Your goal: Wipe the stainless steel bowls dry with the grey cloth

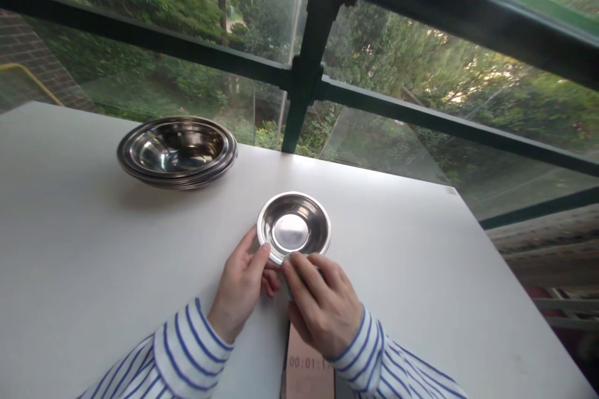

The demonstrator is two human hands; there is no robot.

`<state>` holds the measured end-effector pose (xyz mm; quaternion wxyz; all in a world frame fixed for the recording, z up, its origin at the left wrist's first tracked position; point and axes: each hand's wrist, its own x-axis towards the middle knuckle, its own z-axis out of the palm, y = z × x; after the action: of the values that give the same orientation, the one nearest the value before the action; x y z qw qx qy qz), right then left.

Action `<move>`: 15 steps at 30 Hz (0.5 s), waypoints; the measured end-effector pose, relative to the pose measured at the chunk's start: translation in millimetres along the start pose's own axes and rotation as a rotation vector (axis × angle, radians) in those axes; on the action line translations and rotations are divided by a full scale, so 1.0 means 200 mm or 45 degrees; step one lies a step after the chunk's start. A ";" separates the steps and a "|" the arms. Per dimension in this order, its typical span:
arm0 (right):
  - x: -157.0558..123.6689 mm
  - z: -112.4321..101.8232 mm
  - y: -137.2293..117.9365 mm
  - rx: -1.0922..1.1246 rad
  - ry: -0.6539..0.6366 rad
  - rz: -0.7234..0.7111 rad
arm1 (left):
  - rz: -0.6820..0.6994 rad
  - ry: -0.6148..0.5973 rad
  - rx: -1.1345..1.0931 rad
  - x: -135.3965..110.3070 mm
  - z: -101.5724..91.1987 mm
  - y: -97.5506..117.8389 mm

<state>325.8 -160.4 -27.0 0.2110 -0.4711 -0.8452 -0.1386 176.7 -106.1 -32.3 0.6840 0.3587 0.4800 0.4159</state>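
Head view: empty steel bowl (294, 227) gripped by left hand (241, 283) and right hand (321, 307)

obstacle: stacked steel bowls (176, 153) | gap: white table (116, 249) left of small bowl (294, 227)

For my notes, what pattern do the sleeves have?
The sleeves are white with blue stripes, clearest in the head view.
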 end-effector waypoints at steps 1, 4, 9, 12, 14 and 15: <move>0.00 0.00 0.00 0.015 -0.004 -0.016 | 0.000 0.011 -0.002 0.00 0.00 0.00; -0.02 0.00 0.04 -0.007 -0.015 0.036 | -0.003 0.028 0.017 -0.01 0.00 0.01; -0.03 0.00 0.05 -0.034 -0.018 0.072 | -0.004 0.028 0.025 -0.01 0.00 0.01; -0.01 0.00 0.04 0.006 -0.016 -0.005 | -0.008 0.029 0.030 0.00 0.00 0.01; -0.02 0.00 0.05 0.001 -0.010 0.032 | -0.008 0.025 0.044 0.00 0.00 0.00; -0.02 0.00 0.06 -0.011 -0.009 0.065 | -0.008 0.022 0.049 0.00 0.00 0.00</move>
<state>337.6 -157.8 -29.8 0.2094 -0.4940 -0.8330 -0.1351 175.9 -105.6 -32.3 0.6741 0.3667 0.4949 0.4077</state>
